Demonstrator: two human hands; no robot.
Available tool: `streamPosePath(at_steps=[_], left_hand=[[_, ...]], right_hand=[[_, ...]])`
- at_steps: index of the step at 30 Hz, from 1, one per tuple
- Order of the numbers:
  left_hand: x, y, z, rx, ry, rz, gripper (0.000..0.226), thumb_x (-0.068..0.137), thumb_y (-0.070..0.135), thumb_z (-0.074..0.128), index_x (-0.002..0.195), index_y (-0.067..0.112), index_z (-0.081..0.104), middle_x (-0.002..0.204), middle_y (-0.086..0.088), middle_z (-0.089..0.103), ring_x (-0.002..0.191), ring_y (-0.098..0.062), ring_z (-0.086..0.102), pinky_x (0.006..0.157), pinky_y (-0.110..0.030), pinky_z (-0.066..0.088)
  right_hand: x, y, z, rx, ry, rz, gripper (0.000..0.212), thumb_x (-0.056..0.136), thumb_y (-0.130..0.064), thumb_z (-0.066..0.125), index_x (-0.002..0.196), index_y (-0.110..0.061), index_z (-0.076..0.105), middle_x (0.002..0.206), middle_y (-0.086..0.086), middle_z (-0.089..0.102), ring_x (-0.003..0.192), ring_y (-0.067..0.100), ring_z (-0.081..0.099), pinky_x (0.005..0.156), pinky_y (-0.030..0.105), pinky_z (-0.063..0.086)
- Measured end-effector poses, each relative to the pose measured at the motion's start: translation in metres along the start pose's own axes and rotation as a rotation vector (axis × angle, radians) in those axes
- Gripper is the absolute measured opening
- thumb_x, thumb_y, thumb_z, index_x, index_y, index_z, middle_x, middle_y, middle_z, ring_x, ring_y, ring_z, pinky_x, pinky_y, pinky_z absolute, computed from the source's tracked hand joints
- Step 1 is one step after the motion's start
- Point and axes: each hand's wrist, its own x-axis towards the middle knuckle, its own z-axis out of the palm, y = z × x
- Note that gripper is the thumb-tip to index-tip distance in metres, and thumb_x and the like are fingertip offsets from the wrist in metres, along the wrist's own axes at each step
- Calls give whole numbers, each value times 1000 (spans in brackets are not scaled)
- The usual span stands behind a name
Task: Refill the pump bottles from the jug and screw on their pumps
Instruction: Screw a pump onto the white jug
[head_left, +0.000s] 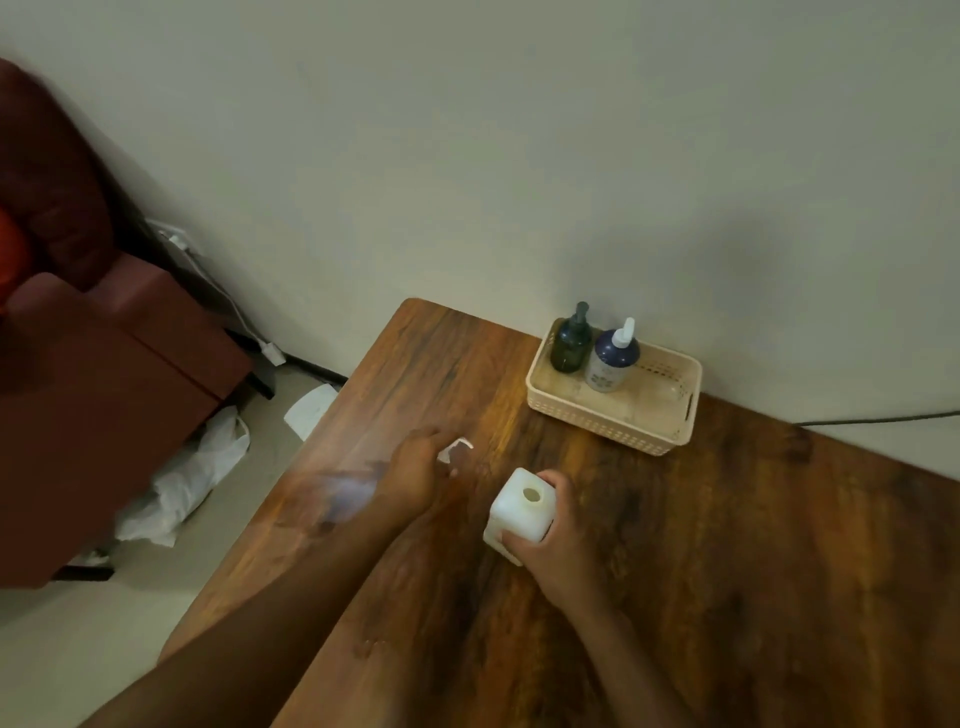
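From the head camera I see my right hand (558, 540) wrapped around a white square bottle (519, 512) standing on the wooden desk (727, 571), its neck open with no pump on it. My left hand (415, 470) pinches a white pump (457, 449) just left of the bottle, blurred. A cream basket (613, 415) by the wall holds a dark green pump bottle (570, 345) and a blue bottle (612, 361); its pale label is too small to read.
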Motion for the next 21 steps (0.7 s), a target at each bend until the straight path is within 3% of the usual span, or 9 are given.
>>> streamPosePath(at_steps=[3, 7, 9, 11, 14, 17, 21], left_hand=[[10, 42, 5, -97, 30, 96, 47, 90, 7, 74, 131, 29, 66, 120, 14, 63, 106, -7, 60, 87, -13, 47], [21, 105, 6, -157, 1, 239, 44, 96, 12, 68, 139, 19, 64, 130, 0, 70, 115, -15, 66, 99, -32, 53], [28, 139, 2, -147, 14, 268, 48, 96, 11, 70, 142, 19, 62, 131, -2, 71, 112, -10, 65, 97, -25, 52], [33, 178, -4, -142, 59, 281, 54, 91, 11, 75, 142, 25, 62, 119, 9, 72, 96, 8, 62, 84, -5, 44], [37, 237, -24, -199, 111, 311, 59, 85, 12, 81, 139, 32, 65, 96, 36, 59, 89, 23, 58, 76, 5, 40], [34, 298, -55, -263, 157, 397, 58, 84, 12, 83, 135, 32, 67, 92, 27, 65, 86, 14, 64, 77, 0, 45], [24, 374, -97, -318, 220, 518, 59, 83, 18, 86, 137, 30, 67, 100, 0, 77, 93, -15, 71, 90, -24, 58]], right_hand=[[-7, 10, -34, 31, 66, 17, 90, 67, -41, 88, 134, -45, 28, 134, -13, 43, 124, 11, 46, 93, 33, 55], [-19, 21, -82, 76, 144, 36, 86, 69, -42, 87, 133, -45, 31, 138, -12, 45, 127, 13, 47, 98, 39, 53], [-25, 24, -106, 94, 177, 43, 86, 69, -41, 87, 135, -45, 32, 140, -11, 46, 128, 14, 47, 99, 40, 51], [-32, 24, -133, 109, 206, 43, 88, 69, -42, 87, 138, -43, 33, 141, -11, 46, 127, 15, 48, 99, 42, 52], [-43, 16, -173, 97, 240, 2, 88, 69, -44, 87, 139, -43, 33, 139, -10, 46, 119, 12, 49, 89, 32, 53], [-57, 2, -210, 61, 260, -43, 87, 70, -47, 85, 140, -43, 33, 139, -10, 46, 119, 11, 49, 90, 31, 52], [-72, -19, -245, -24, 338, -108, 85, 68, -49, 86, 138, -35, 40, 131, -15, 47, 112, 2, 41, 96, 30, 47]])
